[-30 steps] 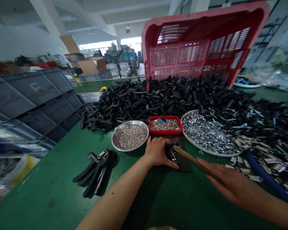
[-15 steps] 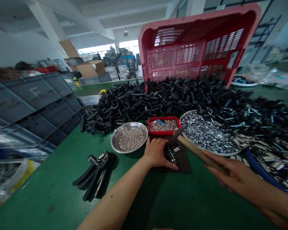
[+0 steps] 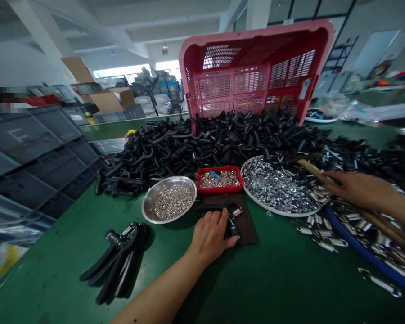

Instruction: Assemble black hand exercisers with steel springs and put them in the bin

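On dark mat, L grip closed on black handle pc, prob. to steady it; R grip wrapped round hammer, off to R; red tray just beyond mat, prob. for quick reach.

the bench has a green top with small dark specks. near its left edge lie black-handled pieces, crossed together. around its middle sit a metal bowl, a red tray and a white dish, with a dark plate flat on the near side of the tray. a black heap spreads toward the far edge. toward the right edge are loose springs and a blue-rimmed basin.
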Motion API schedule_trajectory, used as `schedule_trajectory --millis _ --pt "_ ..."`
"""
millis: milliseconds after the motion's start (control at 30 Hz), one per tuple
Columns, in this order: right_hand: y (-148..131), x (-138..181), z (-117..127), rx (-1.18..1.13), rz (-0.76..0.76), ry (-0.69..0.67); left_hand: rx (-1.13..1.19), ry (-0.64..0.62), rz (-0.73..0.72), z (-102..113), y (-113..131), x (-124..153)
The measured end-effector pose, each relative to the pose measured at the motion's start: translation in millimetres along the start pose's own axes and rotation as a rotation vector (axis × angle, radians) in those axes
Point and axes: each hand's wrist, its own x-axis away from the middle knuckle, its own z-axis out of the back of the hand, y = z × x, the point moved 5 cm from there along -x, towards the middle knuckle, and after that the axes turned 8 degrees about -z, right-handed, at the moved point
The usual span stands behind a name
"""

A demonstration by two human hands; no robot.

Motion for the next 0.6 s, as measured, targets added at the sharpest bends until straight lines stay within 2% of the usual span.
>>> schedule_trajectory --millis 33,100,233,300,400,500,567,600 --pt "-14.6 2.6 2.2 0.061 0.073 0.088 -0.003 0.005 -0.02 1.0 -0.7 -2.0" --pt "-66.6 17.8 4.7 0.053 0.241 0.199 0.008 0.006 -0.045 6.1 -4.2 -6.8" --pt "-196.0 60.6 -11.8 -0.288 0.588 -0.083 0.085 -0.018 -0.063 30.2 -13.1 -14.6" --pt "-232.6 69.5 -18.2 -0.476 0.604 -0.157 0.185 -0.044 -0.052 45.2 -18.8 -17.7" --pt "-244.3 63.4 -29.0 -0.746 0.465 -0.297 0.496 -0.185 0.038 54.6 -32.4 -24.5" --pt "-235.6 50.8 -45.2 -0.979 0.238 -0.512 0.914 -0.43 0.229 39.7 -46.4 -32.9" --pt "-231.6 45.2 -57.8 -1.025 0.11 -0.598 1.023 -0.516 0.325 25.9 -53.0 -39.8" --pt "-231.1 43.9 -64.1 -1.014 0.071 -0.621 0.973 -0.497 0.353 20.4 -56.7 -43.8"
